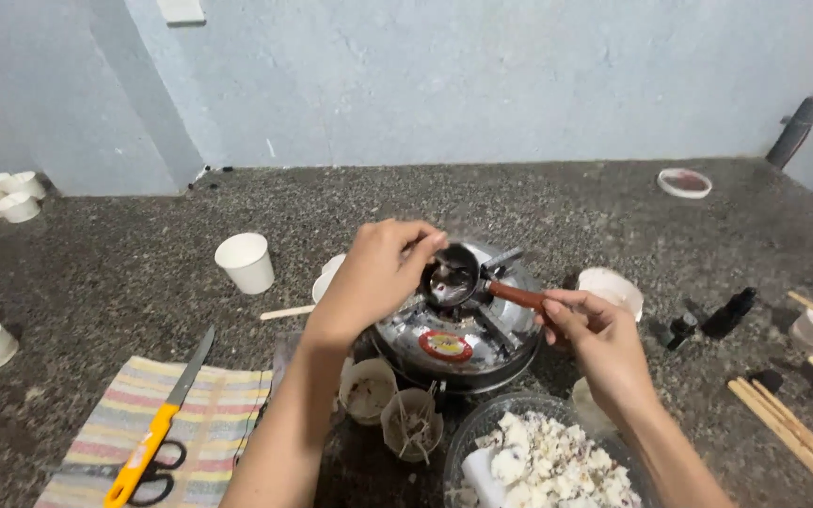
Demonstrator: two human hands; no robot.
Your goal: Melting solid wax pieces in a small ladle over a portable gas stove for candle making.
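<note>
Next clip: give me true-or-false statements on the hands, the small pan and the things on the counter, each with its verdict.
1. The right hand holds the small pan by its reddish handle. True.
2. The left hand rests on the striped cloth. False: it is over the pan on the stove.
3. A yellow-handled knife lies on the cloth. True.
4. The white cup lies tipped over. False: it stands upright.

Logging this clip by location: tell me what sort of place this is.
Probably a home craft bench, perhaps for candle making: a speckled stone counter against a bare wall, a small stove with a little pan, a bowl of white waxy chunks, and paper cups.
</note>
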